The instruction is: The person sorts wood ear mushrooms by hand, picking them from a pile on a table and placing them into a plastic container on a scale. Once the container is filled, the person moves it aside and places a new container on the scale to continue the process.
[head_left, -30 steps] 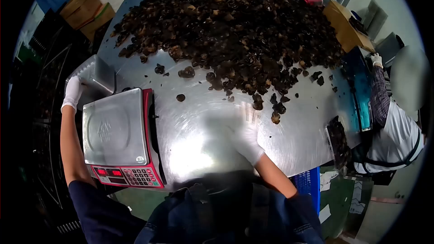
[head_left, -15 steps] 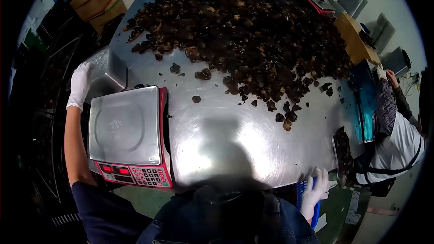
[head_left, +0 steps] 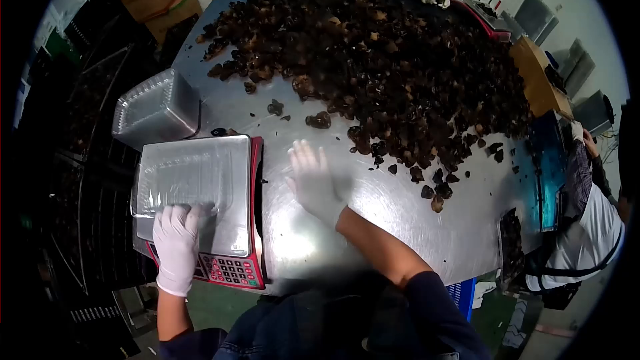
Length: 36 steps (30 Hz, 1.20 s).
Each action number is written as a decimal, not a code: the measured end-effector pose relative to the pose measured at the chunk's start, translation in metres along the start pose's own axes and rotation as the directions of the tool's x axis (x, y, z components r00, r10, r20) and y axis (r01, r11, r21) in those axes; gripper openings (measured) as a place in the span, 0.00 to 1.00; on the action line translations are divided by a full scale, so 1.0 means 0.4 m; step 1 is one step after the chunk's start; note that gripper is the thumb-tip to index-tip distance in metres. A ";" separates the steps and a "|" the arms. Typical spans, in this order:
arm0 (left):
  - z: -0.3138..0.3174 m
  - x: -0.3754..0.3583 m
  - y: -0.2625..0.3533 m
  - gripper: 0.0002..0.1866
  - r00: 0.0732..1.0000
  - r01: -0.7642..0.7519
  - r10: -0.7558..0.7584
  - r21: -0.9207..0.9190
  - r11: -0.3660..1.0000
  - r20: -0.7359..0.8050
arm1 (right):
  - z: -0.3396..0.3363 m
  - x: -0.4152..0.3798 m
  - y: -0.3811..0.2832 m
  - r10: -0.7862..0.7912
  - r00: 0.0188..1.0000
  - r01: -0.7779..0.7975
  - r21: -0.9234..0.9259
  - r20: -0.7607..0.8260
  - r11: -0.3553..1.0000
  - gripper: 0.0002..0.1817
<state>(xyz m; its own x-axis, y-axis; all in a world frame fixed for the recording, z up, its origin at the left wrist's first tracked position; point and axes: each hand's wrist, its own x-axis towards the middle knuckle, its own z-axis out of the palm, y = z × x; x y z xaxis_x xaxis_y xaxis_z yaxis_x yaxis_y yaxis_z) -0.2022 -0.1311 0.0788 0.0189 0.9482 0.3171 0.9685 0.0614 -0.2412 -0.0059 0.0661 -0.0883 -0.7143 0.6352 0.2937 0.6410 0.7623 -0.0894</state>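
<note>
Have a digital scale (head_left: 235, 271) at the near left of the worktop (head_left: 393, 243), with a plastic tray (head_left: 179, 185) on its pan (head_left: 235, 232) and a stack of trays (head_left: 168, 108) just behind. Have wood ear mushrooms (head_left: 373, 67) heaped across the far half, with loose pieces (head_left: 437, 204) in front, a second scale (head_left: 489, 23) at far right, and a filled tray (head_left: 512, 247) by the right edge.

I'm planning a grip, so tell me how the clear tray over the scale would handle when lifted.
The clear tray is probably light: nothing shows inside it. Its walls look like thin plastic, so it may flex if squeezed. Its shiny surface could slip a little against the gloved left hand.
</note>
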 end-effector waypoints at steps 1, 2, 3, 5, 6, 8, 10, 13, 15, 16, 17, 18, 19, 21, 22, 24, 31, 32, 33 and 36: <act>0.002 -0.017 0.008 0.23 0.999 -0.001 0.002 -0.030 1.000 0.034 | 0.003 0.005 0.003 0.082 0.995 -0.080 -0.035 0.048 0.996 0.31; 0.002 -0.037 0.011 0.25 0.992 0.024 -0.017 -0.057 0.998 0.126 | 0.001 -0.008 0.026 0.130 0.987 -0.133 0.028 0.089 0.991 0.33; -0.002 -0.036 0.024 0.25 0.992 0.024 -0.017 -0.060 0.998 0.124 | 0.000 -0.030 0.048 0.131 0.987 -0.134 0.024 0.090 0.991 0.33; -0.028 -0.028 0.065 0.27 0.999 0.026 -0.021 -0.160 0.987 0.031 | -0.007 -0.099 0.082 0.146 0.982 -0.133 -0.108 0.121 0.985 0.30; -0.038 -0.032 0.080 0.29 0.999 0.020 -0.014 -0.222 0.975 0.032 | -0.022 -0.136 0.102 0.145 0.982 -0.132 -0.109 0.121 0.985 0.30; -0.046 -0.028 0.130 0.26 1.000 -0.013 0.009 -0.343 0.939 -0.013 | -0.066 -0.202 0.145 0.222 0.968 -0.204 0.147 -0.120 0.968 0.26; -0.044 -0.012 0.194 0.24 0.996 -0.086 0.070 -0.490 0.868 -0.050 | -0.104 -0.204 0.189 0.301 0.934 -0.280 0.128 -0.192 0.951 0.24; -0.030 0.058 0.292 0.24 0.956 -0.004 0.231 -0.779 0.627 0.180 | -0.107 -0.187 0.266 0.439 0.867 -0.423 0.117 -0.237 0.899 0.20; 0.040 0.052 0.365 0.23 0.966 -0.136 0.258 -0.794 0.592 0.027 | -0.085 -0.181 0.310 0.361 0.893 -0.344 0.110 -0.268 0.933 0.15; 0.069 0.057 0.399 0.23 0.967 -0.132 0.253 -0.790 0.599 0.030 | -0.081 -0.177 0.324 0.334 0.904 -0.313 0.117 -0.266 0.942 0.12; 0.097 0.066 0.432 0.25 0.971 -0.095 0.231 -0.794 0.600 0.058 | -0.074 -0.182 0.336 0.308 0.914 -0.284 0.123 -0.264 0.951 0.09; 0.130 0.080 0.465 0.27 0.974 -0.060 0.210 -0.798 0.600 0.084 | -0.072 -0.190 0.343 0.306 0.914 -0.281 0.127 -0.267 0.951 0.09; 0.178 0.098 0.498 0.28 0.956 0.036 0.207 -0.784 0.620 0.208 | -0.072 -0.200 0.350 0.303 0.913 -0.266 0.164 -0.274 0.950 0.07; 0.247 0.159 0.573 0.29 0.954 0.142 0.099 -0.715 0.685 0.284 | -0.119 -0.238 0.345 0.289 0.899 -0.209 0.257 -0.329 0.943 0.03; 0.271 0.200 0.607 0.29 0.973 0.160 -0.003 -0.668 0.727 0.231 | -0.168 -0.278 0.333 0.303 0.897 -0.213 0.288 -0.321 0.934 0.02; 0.347 0.265 0.651 0.28 0.994 0.109 -0.099 -0.652 0.750 0.052 | -0.294 -0.400 0.294 0.326 0.913 -0.245 0.309 -0.245 0.919 0.01; 0.313 0.280 0.705 0.23 0.862 0.226 0.171 -0.665 0.712 0.477 | -0.583 -0.921 0.275 0.306 0.801 -0.449 0.178 0.515 0.875 0.13; 0.298 0.259 0.724 0.23 0.862 0.227 0.169 -0.662 0.714 0.478 | -0.617 -0.899 0.270 0.335 0.770 -0.498 0.183 0.542 0.848 0.15; 0.285 0.233 0.747 0.25 0.891 0.219 0.241 -0.829 0.514 0.385 | -0.630 -0.877 0.270 0.362 0.738 -0.544 0.186 0.569 0.818 0.17; 0.322 0.275 0.731 0.29 0.985 0.073 0.099 -0.868 0.490 0.140 | -0.539 -0.766 0.319 0.538 0.805 -0.588 0.226 0.249 0.776 0.20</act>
<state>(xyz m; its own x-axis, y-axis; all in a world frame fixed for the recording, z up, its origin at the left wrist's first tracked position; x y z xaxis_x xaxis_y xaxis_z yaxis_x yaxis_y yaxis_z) 0.0512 0.0312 -0.0752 0.0803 0.9838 0.1605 0.6918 -0.1709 0.7016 0.3552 -0.0580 0.0156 -0.3002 0.9527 -0.0482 0.8548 0.2462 -0.4569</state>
